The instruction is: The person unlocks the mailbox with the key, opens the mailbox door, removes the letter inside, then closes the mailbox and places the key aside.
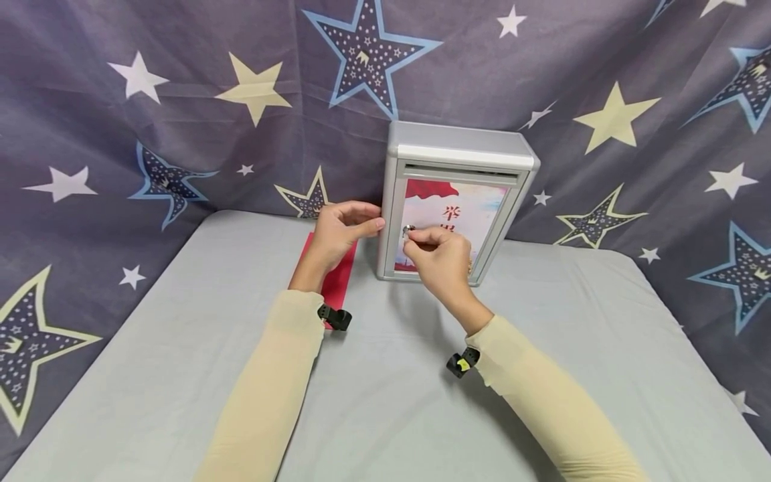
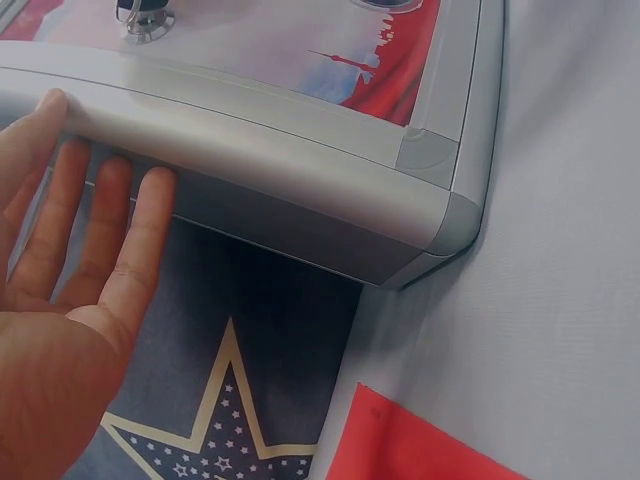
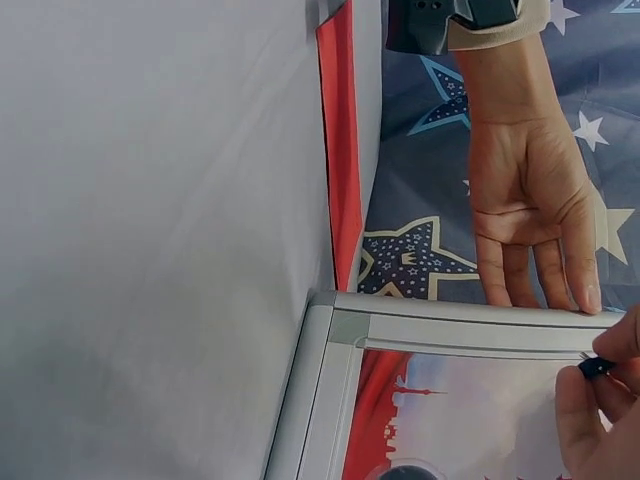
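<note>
A silver suggestion box [image 1: 460, 142] with a slot [image 1: 460, 175] near its top stands upright at the back of the table. Its front panel [image 1: 482, 207] carries a red and white print. My left hand [image 1: 343, 234] rests its fingertips on the box's left side, fingers fairly straight and thumb by the front edge, as the left wrist view shows. With thumb and fingertips my right hand [image 1: 442, 258] pinches a small key with a black head [image 3: 597, 367] at the panel's left edge. A round metal lock [image 2: 148, 28] shows there in the left wrist view.
A red sheet [image 1: 340, 278] lies on the grey-covered table [image 1: 373, 402] left of the box, partly behind the left forearm. A star-patterned curtain [image 1: 199, 114] hangs right behind. Black wrist cameras [image 1: 337, 318] are strapped over both sleeves.
</note>
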Motion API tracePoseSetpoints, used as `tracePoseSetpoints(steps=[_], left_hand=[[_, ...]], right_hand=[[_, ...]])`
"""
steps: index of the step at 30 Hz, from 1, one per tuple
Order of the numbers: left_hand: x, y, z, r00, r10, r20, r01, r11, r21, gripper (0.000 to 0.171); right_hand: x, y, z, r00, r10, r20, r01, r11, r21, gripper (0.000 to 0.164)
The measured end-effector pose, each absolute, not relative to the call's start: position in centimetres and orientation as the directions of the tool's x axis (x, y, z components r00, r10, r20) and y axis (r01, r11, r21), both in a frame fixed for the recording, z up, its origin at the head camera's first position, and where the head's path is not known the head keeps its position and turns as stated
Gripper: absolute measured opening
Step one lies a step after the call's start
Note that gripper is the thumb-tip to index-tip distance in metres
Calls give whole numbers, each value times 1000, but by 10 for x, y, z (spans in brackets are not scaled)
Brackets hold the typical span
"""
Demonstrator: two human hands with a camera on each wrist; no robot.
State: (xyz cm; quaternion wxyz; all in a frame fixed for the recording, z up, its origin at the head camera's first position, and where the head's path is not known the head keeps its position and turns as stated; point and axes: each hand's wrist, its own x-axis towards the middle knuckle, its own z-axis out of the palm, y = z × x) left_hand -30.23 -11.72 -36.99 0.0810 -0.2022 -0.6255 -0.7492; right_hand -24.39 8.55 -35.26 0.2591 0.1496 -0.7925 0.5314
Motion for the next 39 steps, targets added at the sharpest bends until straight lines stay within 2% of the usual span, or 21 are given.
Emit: tracePoseSetpoints(steps=[9, 17, 29, 39], left_hand=[[-302, -117, -371, -907, 130, 401, 372, -198, 907, 26], [-301, -116, -372, -912, 133, 387, 360, -191, 913, 27], [-303, -114, -372, -912, 133, 388, 363, -176, 915, 27], [-304, -116, -372, -913, 131, 386, 359, -191, 914, 25]], right_hand=[[-241, 87, -350, -818, -25, 574, -524, 445, -727, 12], [-242, 86, -353, -803, -18, 596, -541, 442, -716, 9], [-244, 90, -359, -738, -24, 674, -612, 444, -654, 13], [-246, 89, -360, -711, -41, 702, -640, 449, -623, 14]])
